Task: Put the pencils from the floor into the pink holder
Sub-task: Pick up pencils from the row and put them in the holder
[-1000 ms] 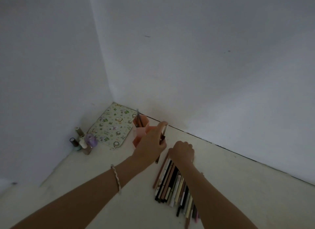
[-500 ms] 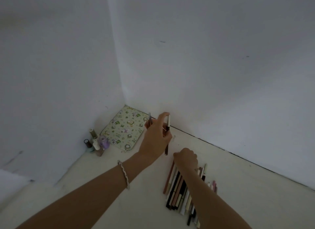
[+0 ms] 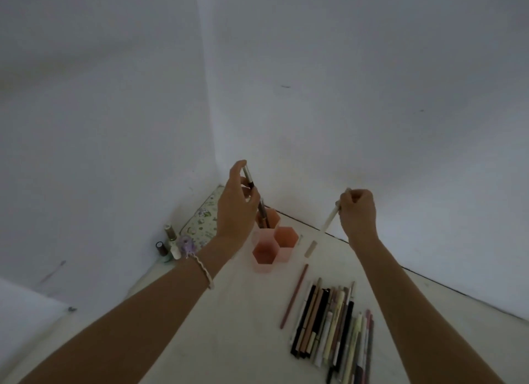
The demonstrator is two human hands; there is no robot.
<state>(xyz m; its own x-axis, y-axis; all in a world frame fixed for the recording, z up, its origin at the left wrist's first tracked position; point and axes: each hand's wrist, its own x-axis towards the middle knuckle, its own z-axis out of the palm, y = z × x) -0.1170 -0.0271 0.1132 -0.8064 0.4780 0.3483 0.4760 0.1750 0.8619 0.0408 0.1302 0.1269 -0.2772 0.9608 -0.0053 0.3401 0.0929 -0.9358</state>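
White walls meet in a corner at frame centre, pale floor [image 3: 243, 326] below. Pink holder [image 3: 270, 247], three hexagonal cups joined, stands on the floor just below centre, near the corner. Far cup holds a dark pencil [image 3: 264, 216], upright, leaning slightly left.

Left hand [image 3: 236, 209] is above the holder, fingers pinched on a brown-and-silver pencil [image 3: 248, 176], long axis near vertical, top tilted to upper left, lower end pointing down at the holder. Right hand [image 3: 357, 212] is at centre right, fist closed on a white pencil [image 3: 330, 216], long axis diagonal, free end pointing lower left toward the floor, clear of the holder.

Pile of pencils [image 3: 333, 332] lies at lower right of centre, side by side, long axes running up-frame. One reddish pencil [image 3: 294, 295] lies apart on the pile's left. Short grey piece [image 3: 310, 249] lies just right of the holder.

Patterned mat [image 3: 200, 226] in the corner, small bottles [image 3: 171, 243] at its left. Bracelet [image 3: 204, 270] on the left wrist. No readable writing.

Versus half a second ago: right hand has lifted off the pile and now carries a pencil; left hand is higher; the holder shows fully.
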